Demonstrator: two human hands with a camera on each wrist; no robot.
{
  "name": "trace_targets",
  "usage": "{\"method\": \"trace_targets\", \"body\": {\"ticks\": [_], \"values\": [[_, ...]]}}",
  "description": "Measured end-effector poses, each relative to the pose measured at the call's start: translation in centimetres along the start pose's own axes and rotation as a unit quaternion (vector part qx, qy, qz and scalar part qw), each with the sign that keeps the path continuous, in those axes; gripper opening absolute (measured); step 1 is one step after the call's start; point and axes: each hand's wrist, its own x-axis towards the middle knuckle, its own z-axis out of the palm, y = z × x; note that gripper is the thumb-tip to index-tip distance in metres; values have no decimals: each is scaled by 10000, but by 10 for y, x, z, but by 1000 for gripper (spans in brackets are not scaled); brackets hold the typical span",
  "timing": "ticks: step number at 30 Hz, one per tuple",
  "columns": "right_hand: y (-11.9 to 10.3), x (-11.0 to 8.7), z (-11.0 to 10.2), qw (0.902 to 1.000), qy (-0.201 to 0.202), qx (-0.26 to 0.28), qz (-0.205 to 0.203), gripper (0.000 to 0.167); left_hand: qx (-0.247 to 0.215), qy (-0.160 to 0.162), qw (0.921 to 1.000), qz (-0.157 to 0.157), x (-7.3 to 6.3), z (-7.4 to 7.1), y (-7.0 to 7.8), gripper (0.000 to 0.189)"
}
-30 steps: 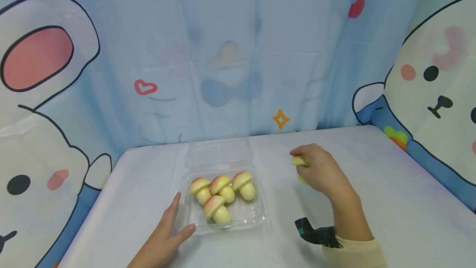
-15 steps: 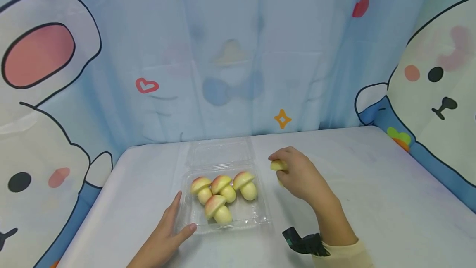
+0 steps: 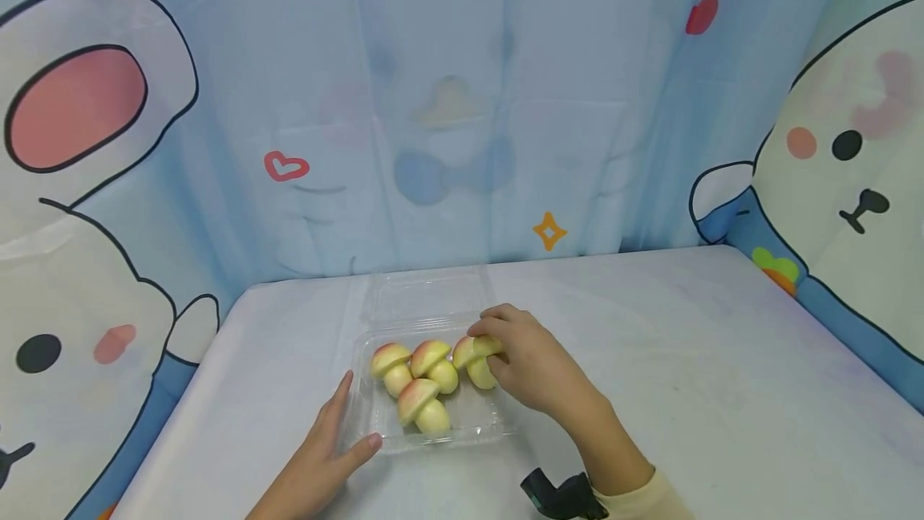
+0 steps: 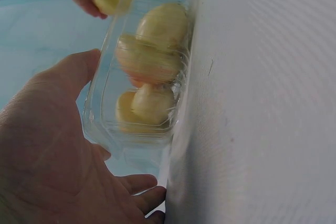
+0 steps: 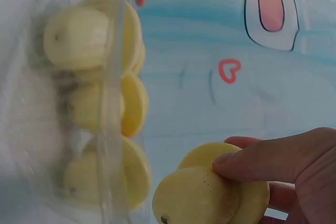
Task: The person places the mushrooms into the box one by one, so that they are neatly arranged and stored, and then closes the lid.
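A clear plastic clamshell box holds several yellow toy mushrooms with reddish caps, among them a front one and a left one. My right hand pinches another toy mushroom between thumb and fingers, above the box's right side. In the head view it overlaps the rightmost mushroom in the box. My left hand rests along the box's left side, fingers straight and spread; in the left wrist view its thumb lies at the box's rim.
The box's hinged lid lies folded back behind it on the white tablecloth. A blue curtain with cartoon figures hangs at the table's far edge. A black wrist mount sits on the right forearm.
My right hand has moved left, carrying the toy mushroom from the right of the table to over the box. The left hand, the box and the mushrooms in it stay put.
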Motion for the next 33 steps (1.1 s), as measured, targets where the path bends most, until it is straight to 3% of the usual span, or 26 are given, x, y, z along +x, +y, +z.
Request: {"method": "trace_targets", "body": {"ticks": [11,33], "values": [[-15,-3,25,9950,-265,-77,-958,31,-45,45,9999,122,1,2,-2,98],[-17,-3,44,9926,-748,-115,-951,32,-65,34,10000,-21,1,2,-2,99]]}}
